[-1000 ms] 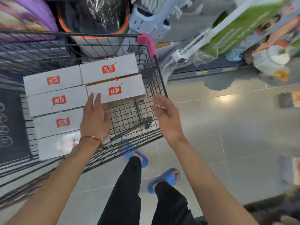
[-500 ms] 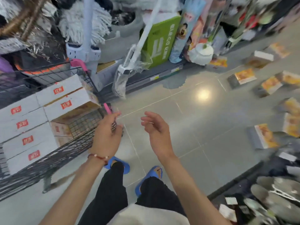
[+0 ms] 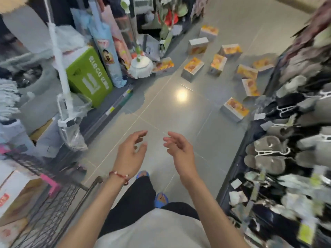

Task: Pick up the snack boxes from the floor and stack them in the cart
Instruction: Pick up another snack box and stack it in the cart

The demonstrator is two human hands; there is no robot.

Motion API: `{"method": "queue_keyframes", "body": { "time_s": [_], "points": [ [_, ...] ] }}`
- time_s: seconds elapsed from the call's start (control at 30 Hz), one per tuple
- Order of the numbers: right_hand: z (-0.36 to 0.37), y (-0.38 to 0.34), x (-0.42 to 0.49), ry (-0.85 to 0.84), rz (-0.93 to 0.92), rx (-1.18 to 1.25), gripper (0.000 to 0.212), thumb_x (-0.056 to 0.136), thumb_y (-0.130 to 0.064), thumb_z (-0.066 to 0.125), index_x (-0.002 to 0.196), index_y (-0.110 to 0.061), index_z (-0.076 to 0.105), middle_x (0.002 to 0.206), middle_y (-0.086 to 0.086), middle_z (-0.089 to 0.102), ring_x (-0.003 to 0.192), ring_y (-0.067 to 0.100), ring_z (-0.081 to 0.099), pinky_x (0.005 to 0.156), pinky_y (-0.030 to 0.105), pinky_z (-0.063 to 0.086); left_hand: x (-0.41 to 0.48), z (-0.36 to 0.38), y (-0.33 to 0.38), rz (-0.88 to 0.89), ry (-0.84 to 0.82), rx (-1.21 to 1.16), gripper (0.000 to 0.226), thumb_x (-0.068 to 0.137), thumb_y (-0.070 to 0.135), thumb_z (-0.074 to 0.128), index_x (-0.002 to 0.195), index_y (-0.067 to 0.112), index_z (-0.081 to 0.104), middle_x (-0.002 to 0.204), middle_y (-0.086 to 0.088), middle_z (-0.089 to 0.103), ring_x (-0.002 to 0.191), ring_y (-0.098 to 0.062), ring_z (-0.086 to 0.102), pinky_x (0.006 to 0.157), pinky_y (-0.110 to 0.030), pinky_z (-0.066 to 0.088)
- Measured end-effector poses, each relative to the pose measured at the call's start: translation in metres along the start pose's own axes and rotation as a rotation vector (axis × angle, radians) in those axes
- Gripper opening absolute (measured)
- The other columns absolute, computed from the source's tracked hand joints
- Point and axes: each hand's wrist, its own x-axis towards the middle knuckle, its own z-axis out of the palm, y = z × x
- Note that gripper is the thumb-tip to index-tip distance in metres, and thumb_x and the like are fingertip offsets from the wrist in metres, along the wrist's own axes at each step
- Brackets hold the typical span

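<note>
Boxes [image 3: 234, 109] lie scattered on the floor [image 3: 170, 113].
Left hand [image 3: 129, 154] and right hand [image 3: 180, 153] hang loose and empty, ready to reach; cart [image 3: 53, 203] waits alongside.

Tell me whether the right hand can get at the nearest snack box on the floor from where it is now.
Probably not yet. The right hand is open and empty, and bare floor lies between it and the nearest snack box by the slipper rack. Nothing blocks the way, but the person would likely have to step closer and bend.
</note>
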Motion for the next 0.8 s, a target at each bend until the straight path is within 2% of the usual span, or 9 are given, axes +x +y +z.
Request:
{"method": "queue_keyframes", "body": {
  "time_s": [0.17,0.3,0.47,0.7,0.8],
  "points": [
    [-0.048,-0.02,0.047,0.138,0.003,0.047,0.027,0.101,-0.007,0.059,0.119,-0.024,0.069,0.109,-0.005,0.076,0.11,0.019,0.07,0.098,0.031,0.054,0.067,0.047,0.033,0.013,-0.145,-0.03,0.035,0.097,0.005,0.057,0.128,0.022,0.062,0.126,0.009,0.065,0.111,-0.005,0.062,0.085,-0.006,0.044],
    [-0.084,-0.047,0.099,0.269,0.012,0.085,0.028,0.1,-0.005,0.059,0.118,-0.024,0.069,0.11,-0.004,0.077,0.109,0.019,0.07,0.096,0.031,0.054,0.132,0.09,0.067,0.028,-0.252,-0.065,0.033,0.098,0.004,0.056,0.126,0.019,0.063,0.122,0.007,0.066,0.107,0.003,0.06,0.08,0.0,0.042],
    [-0.126,-0.093,0.161,0.422,0.039,0.15,0.026,0.101,-0.005,0.059,0.119,-0.022,0.068,0.114,0.002,0.076,0.101,0.014,0.07,0.09,0.027,0.054,0.216,0.137,0.119,0.046,-0.38,-0.075,0.031,0.098,0.003,0.056,0.12,0.023,0.064,0.117,0.005,0.069,0.101,-0.001,0.063,0.079,-0.002,0.043],
    [-0.192,-0.149,0.239,0.58,0.042,0.27,0.028,0.099,-0.004,0.059,0.114,-0.026,0.068,0.112,0.001,0.075,0.104,0.016,0.069,0.094,0.031,0.054,0.317,0.217,0.185,0.073,-0.554,0.015,0.031,0.097,0.004,0.056,0.12,0.024,0.064,0.114,0.008,0.07,0.103,0.002,0.064,0.081,-0.004,0.044],
    [-0.234,-0.16,0.273,0.616,0.075,0.317,0.026,0.101,-0.004,0.059,0.116,-0.023,0.067,0.113,0.003,0.075,0.099,0.014,0.069,0.091,0.029,0.053,0.354,0.262,0.21,0.05,-0.592,0.021,0.032,0.097,0.003,0.056,0.117,0.026,0.064,0.113,0.007,0.071,0.106,-0.008,0.066,0.089,-0.015,0.048]
  ]
}}
